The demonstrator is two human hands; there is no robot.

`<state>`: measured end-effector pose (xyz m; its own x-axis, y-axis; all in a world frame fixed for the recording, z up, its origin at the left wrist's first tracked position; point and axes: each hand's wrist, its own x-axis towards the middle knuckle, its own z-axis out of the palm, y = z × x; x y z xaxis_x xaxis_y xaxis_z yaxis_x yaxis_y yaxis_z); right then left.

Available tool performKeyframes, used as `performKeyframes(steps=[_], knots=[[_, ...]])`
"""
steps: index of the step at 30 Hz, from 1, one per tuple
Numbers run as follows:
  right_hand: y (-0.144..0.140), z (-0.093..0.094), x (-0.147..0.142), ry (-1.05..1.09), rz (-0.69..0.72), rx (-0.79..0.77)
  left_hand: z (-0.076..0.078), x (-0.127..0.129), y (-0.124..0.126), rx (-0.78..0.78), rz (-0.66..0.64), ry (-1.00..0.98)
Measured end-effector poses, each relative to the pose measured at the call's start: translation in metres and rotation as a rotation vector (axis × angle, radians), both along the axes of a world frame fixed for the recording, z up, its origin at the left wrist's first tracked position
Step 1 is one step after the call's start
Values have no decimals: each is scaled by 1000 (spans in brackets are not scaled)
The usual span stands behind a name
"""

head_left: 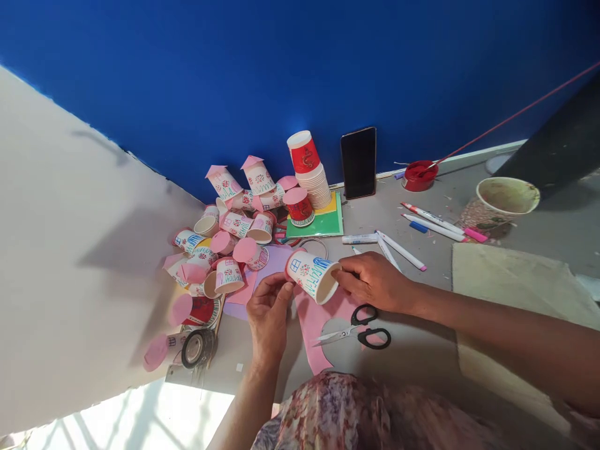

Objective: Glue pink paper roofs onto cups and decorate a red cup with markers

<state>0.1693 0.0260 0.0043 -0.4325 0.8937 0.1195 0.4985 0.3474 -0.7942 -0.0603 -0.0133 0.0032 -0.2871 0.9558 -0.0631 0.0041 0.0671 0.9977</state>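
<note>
Blue wall (197,69) fills the top of the view, and a grey table top (412,362) lies under it. Landmark for everything else is the small white paper cup with blue and red drawings (313,275), which lies on its side over the table with its open mouth turned to the right.

Left of that cup sits a big heap of decorated paper cups with pink paper tops (225,237). Behind the cup stands a tall stack of white and red paper cups (310,170), and a black phone (359,162) leans on the wall just right of the stack. Far right of the cup is a dirty paper bowl (507,196).

The left hand (269,314) is at the cup's closed end, fingers curled and pinching the pink paper there. The right hand (372,279) is at the cup's open rim, fingers closed on it.

Pink cut paper (313,334) lies under the cup. Black-handled scissors (359,331) rest below and right of the cup, blades open a little. White marker pens (398,249) lie right of it.
</note>
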Motion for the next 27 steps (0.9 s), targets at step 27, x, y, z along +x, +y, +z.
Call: performKeyframes(steps=[27], knots=[[1, -3, 0, -204, 35, 191, 5, -1, 1, 34, 80, 255]])
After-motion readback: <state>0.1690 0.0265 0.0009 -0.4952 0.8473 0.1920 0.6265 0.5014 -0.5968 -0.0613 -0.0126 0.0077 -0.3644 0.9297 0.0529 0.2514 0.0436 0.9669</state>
